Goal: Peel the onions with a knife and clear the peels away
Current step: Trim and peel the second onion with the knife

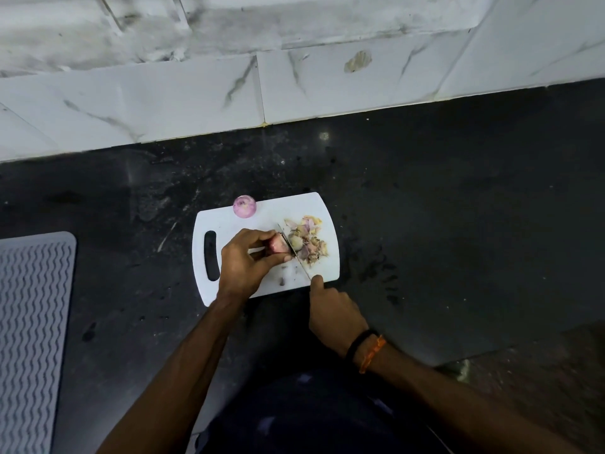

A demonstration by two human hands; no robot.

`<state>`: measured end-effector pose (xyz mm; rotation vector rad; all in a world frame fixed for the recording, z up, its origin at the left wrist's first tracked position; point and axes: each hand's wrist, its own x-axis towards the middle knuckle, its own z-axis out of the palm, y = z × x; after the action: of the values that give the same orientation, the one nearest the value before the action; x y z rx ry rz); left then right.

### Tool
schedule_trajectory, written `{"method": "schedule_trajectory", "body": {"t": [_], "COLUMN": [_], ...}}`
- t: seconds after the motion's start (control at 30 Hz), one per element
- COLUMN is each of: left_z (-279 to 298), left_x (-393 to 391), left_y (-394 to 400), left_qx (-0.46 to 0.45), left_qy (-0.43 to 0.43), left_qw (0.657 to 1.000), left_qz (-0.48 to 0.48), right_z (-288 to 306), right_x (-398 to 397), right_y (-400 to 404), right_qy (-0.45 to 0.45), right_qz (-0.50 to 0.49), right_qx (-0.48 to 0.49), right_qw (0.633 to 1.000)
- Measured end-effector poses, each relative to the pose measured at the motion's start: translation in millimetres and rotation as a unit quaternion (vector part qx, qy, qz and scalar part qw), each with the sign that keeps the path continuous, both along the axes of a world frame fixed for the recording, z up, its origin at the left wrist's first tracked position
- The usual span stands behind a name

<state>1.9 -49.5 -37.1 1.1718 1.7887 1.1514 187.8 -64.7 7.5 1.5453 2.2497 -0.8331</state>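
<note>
At the centre of the frame we grip an unpeeled onion [278, 246] in our left hand [245, 262] on the white cutting board [229, 221]. Our right hand [334, 314] holds the knife [294, 253], blade against the onion. Peels [307, 239] lie just right of the blade; a peeled onion [244, 206] sits at the board's upper edge, on the dark worktop [442, 208].

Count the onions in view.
2. One peeled onion sits at the far edge of the cutting board. The second onion is gripped in the left hand, with the knife on it. More may be hidden under the peels.
</note>
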Motion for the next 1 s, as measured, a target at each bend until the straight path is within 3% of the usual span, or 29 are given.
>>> {"method": "schedule_trajectory", "body": {"t": [0.23,0.47,0.77,1.0], "left_z": [4.6,4.2,1.3,-7.6], "left_x": [-12.7,-24.4,-22.7,-21.0], "left_y": [-5.0,0.3,-5.5,-13.1], "left_qx": [-0.046,-0.08,0.001,0.014], "left_qy": [0.078,0.085,0.013,0.048], "left_qw": [0.995,0.99,0.997,0.995], "left_qz": [-0.051,-0.081,-0.07,-0.086], "right_z": [-13.5,-15.4,7.6,13.1], "right_x": [8.4,11.2,9.3,4.3], "right_y": [3.0,10.8,31.5,29.6], "right_qy": [-0.007,0.062,0.118,0.113], "right_qz": [0.02,-0.033,-0.066,-0.064], "right_qx": [0.012,-0.001,-0.009,-0.012], "right_qw": [1.0,0.998,0.991,0.991]}}
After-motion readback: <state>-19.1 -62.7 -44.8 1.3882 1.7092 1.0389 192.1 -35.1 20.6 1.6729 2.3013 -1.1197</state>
